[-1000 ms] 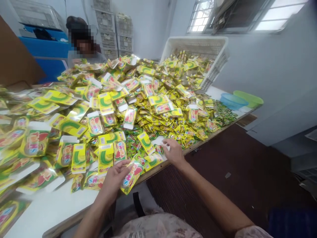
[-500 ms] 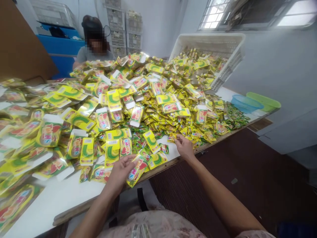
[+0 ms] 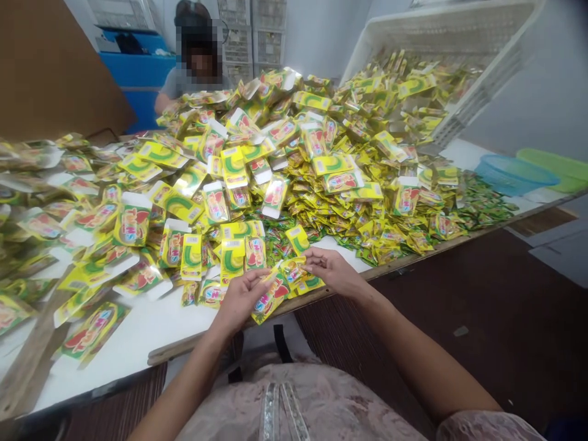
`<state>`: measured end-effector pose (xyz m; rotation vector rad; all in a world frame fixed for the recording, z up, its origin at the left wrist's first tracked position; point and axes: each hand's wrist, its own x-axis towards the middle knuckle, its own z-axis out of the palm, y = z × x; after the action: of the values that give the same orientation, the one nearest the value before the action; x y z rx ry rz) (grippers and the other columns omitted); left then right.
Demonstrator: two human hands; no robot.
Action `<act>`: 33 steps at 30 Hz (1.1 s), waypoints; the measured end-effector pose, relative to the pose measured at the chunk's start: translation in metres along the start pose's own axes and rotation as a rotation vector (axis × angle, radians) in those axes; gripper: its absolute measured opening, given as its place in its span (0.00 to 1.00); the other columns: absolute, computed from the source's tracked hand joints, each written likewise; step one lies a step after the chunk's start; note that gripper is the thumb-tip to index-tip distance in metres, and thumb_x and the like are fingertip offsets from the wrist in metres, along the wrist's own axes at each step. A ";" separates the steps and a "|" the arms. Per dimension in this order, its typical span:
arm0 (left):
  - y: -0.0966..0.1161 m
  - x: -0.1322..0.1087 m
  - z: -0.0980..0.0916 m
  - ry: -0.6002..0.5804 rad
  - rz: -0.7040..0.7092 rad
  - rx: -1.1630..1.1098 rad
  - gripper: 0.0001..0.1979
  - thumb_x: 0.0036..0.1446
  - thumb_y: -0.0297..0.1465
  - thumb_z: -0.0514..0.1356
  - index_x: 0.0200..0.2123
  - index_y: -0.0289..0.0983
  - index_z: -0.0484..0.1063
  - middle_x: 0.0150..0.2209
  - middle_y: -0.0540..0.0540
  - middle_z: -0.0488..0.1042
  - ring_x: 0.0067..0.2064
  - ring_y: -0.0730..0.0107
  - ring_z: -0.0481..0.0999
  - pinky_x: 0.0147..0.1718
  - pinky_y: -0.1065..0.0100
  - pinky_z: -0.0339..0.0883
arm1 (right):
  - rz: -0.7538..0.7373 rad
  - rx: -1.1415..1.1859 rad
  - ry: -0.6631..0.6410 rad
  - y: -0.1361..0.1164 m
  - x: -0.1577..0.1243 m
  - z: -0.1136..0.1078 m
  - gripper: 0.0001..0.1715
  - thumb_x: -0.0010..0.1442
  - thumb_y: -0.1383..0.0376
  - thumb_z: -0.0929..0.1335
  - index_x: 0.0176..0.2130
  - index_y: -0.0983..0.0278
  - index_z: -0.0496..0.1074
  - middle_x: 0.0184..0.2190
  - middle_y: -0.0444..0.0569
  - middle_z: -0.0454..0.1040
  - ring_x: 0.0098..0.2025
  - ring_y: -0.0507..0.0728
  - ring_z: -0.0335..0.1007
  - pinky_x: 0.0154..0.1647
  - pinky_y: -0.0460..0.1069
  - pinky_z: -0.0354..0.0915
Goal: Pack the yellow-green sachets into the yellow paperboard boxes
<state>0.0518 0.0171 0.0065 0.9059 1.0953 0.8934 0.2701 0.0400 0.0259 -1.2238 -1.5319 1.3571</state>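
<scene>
My left hand (image 3: pixel 239 301) is closed on a small printed carton (image 3: pixel 271 300), yellow and green with a red fruit picture, tilted at the table's front edge. Between the fingertips of my right hand (image 3: pixel 334 271) is a small yellow sachet (image 3: pixel 293 269), right beside the carton's upper end. Whether the sachet has entered the carton I cannot tell. Just behind my hands lie a yellow carton (image 3: pixel 297 239) and loose green sachets (image 3: pixel 275 242). More cartons (image 3: pixel 233 254) lie left of them, and a heap of yellow sachets (image 3: pixel 381 229) rises to the right.
A white plastic crate (image 3: pixel 454 30) lies tipped at the back right, spilling sachets. Blue (image 3: pixel 517 171) and green (image 3: pixel 558 168) baskets stand at the far right. Another person (image 3: pixel 168 95) sits behind the heap. Many cartons cover the left of the white table (image 3: pixel 179 324), which has a wooden edge (image 3: pixel 197 343).
My right hand has moved left from the sachet heap with the yellow sachet to the carton. My left hand still holds the carton. The view has shifted slightly.
</scene>
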 end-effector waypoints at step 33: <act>-0.001 -0.004 0.009 -0.065 0.016 0.047 0.23 0.36 0.37 0.71 0.37 0.33 0.75 0.28 0.48 0.78 0.27 0.69 0.75 0.29 0.71 0.66 | 0.004 -0.189 0.133 -0.009 -0.010 0.041 0.05 0.50 0.64 0.67 0.27 0.64 0.71 0.21 0.42 0.69 0.25 0.51 0.62 0.27 0.46 0.57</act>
<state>0.0600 0.0122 0.0091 0.9776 1.0584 0.8488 0.2324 0.0193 0.0286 -1.4040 -1.5909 1.1296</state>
